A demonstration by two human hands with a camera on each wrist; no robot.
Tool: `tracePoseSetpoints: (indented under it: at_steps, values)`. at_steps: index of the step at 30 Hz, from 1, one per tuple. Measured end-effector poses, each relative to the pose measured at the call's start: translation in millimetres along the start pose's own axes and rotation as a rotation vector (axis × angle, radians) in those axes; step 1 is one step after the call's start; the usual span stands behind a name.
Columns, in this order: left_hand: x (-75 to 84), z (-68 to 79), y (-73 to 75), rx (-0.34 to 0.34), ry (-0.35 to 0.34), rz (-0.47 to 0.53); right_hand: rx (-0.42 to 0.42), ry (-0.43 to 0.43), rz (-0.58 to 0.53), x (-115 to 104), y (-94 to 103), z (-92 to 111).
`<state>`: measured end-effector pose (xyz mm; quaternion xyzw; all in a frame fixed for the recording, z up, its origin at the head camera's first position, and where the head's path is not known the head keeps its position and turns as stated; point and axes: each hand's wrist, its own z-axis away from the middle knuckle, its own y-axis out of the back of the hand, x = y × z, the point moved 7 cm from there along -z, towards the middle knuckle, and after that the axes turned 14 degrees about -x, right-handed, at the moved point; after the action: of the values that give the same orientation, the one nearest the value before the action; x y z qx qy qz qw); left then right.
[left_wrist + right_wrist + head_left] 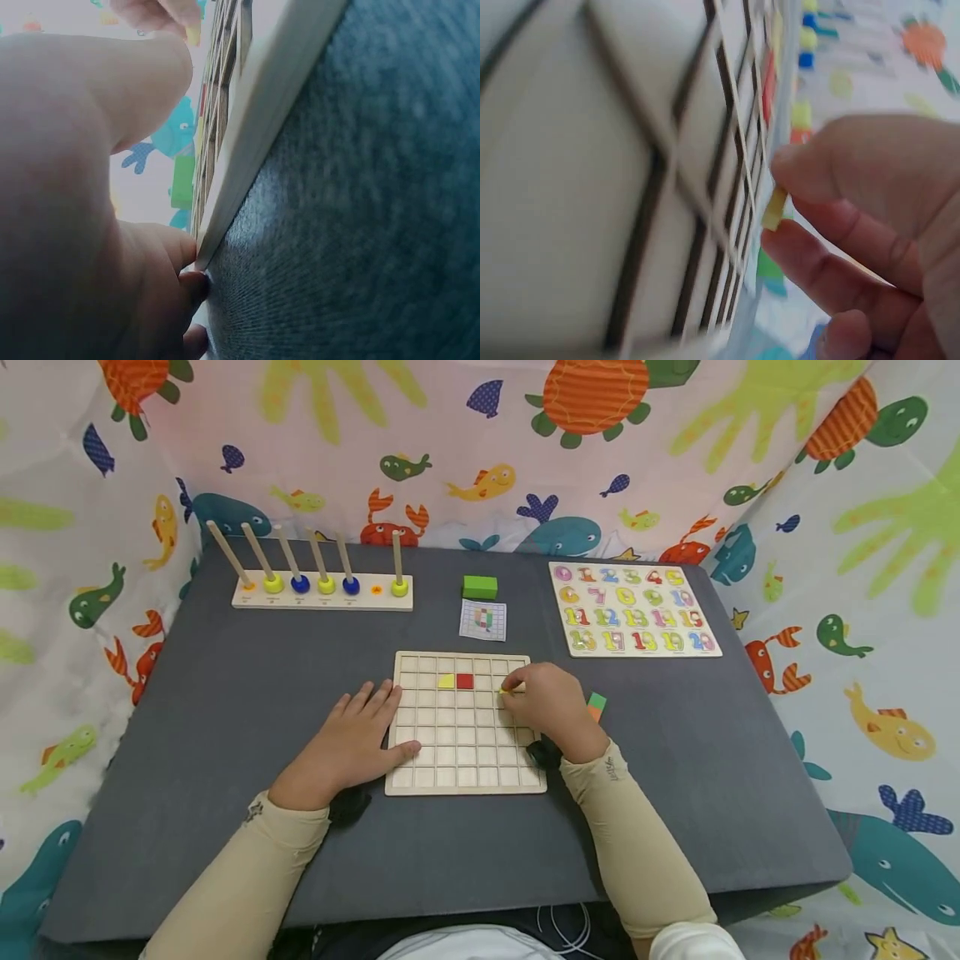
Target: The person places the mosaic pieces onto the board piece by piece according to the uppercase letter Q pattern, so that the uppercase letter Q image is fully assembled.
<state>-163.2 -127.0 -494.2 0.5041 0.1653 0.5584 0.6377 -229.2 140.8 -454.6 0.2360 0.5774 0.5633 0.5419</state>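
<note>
A light wooden grid board (465,781) lies on the dark table, with a yellow tile (446,682) and a red tile (465,682) side by side in its upper squares. My right hand (551,702) pinches a small yellow tile (774,209) between thumb and fingertips, close over the board's upper right squares. At the board's left edge rests my left hand (351,745), fingers spread and thumb lying over the frame. In the left wrist view its fingers (166,244) touch the board's side.
Green and orange tiles (596,703) lie right of the board, partly behind the right hand. Beyond it are a pattern card (483,621), a green block (480,587), a peg stand (322,600) with rings at back left, and a number board (636,610) at back right.
</note>
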Motion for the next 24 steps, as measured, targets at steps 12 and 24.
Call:
tracePoseSetpoints:
  at_steps: [12, 24]
  values:
    - [4.7, -4.5, 3.8, -0.016, -0.017, -0.007, -0.051, 0.112, 0.145, -27, -7.6, -27]
    - [-4.6, -0.8, 0.1, -0.010, 0.009, -0.006, -0.082, 0.196, -0.098, -9, 11.1, -8]
